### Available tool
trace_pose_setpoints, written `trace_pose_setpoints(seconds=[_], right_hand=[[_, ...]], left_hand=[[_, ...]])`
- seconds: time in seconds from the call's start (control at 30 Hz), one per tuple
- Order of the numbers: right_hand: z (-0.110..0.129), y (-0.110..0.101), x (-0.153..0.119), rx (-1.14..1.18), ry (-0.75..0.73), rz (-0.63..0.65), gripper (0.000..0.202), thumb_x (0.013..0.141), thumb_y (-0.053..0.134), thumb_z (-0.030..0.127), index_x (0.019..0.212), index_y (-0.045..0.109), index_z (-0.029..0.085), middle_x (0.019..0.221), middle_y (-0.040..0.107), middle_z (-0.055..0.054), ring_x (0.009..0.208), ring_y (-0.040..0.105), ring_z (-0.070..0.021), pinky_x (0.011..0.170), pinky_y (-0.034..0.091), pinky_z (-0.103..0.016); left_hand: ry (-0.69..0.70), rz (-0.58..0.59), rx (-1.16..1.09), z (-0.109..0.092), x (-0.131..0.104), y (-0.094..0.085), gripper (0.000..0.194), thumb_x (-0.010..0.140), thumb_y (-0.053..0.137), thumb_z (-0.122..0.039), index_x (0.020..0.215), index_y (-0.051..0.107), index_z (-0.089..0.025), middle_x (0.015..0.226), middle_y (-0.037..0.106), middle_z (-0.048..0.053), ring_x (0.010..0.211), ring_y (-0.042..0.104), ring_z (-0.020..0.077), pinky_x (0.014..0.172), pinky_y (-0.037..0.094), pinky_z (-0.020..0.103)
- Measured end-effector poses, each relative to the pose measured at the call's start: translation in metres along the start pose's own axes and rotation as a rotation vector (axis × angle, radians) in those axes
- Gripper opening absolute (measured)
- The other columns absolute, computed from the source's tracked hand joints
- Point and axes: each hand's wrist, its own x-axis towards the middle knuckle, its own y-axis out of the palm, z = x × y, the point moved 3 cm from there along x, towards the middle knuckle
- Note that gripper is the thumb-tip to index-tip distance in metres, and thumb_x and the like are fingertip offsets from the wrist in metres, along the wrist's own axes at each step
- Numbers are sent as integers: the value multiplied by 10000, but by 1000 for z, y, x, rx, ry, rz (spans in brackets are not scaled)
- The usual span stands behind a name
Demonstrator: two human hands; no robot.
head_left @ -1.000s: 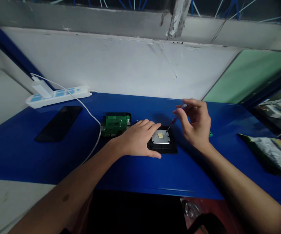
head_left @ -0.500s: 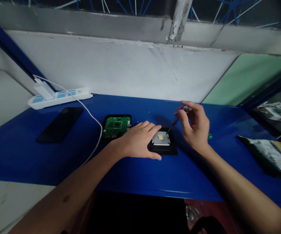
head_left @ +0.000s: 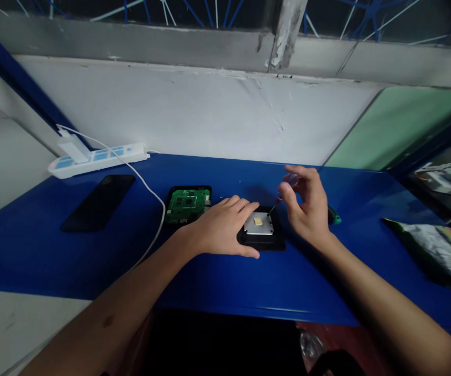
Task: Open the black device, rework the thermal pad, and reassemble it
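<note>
My left hand [head_left: 225,224] lies across the left side of a black plastic cover [head_left: 278,242]. Its thumb is at the near edge and its forefinger at the far edge, bracing the cover on the table. Inside the cover sits a silver metal plate [head_left: 264,228] with a small pale yellow pad [head_left: 258,221] on it. My right hand [head_left: 307,206] is closed around the purplish handle of a small screwdriver [head_left: 273,208]. The tilted shaft reaches down to the plate's far right corner; any screw there is too small to make out.
A black case with a green circuit board [head_left: 186,203] lies left of my left hand. Further left are a black phone [head_left: 98,203], a white cable [head_left: 147,185] and a power strip [head_left: 104,158]. A green object [head_left: 334,215] lies behind my right wrist; a foil packet [head_left: 429,250] is far right.
My right hand has shifted slightly left and turned on the screwdriver, uncovering more of the green object. The screwdriver tip stays at the same corner. My left hand has not moved on the cover.
</note>
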Motion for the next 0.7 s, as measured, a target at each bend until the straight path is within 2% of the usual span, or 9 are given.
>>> trace_pose_setpoints(seconds=[0.23,0.33,0.57,0.7], right_hand=[[-2,-2,2,-47,-33,14,381,918,696,316,1286,594,304,898,538,-5,757,576,-172,743,585,-415],[1,-2,2,-43,-45,10,359,925,683,287,1275,603,307,886,549,-3,755,600,-175,753,593,-426],[6,2,-2,58,47,51,381,1005,518,243,1381,492,295,1090,678,-48,846,712,-185,790,601,-424],[3,-1,0,-22,8,2,361,949,636,307,1300,559,278,1021,626,-46,864,654,-201,753,590,-416]], left_hand=[[-6,13,-12,1,0,1,1044,765,655,-784,1533,348,-146,1466,522,153,1340,468,346,1150,357,475],[-12,28,-11,0,0,0,1053,770,652,-784,1533,348,-124,1475,514,162,1354,460,351,1160,351,489],[-7,2,11,2,-1,2,1060,753,627,-821,1509,391,-116,1440,541,184,1341,473,371,1147,373,495],[-9,0,29,2,-1,2,1060,749,617,-833,1498,404,-114,1424,551,185,1325,488,368,1143,378,478]])
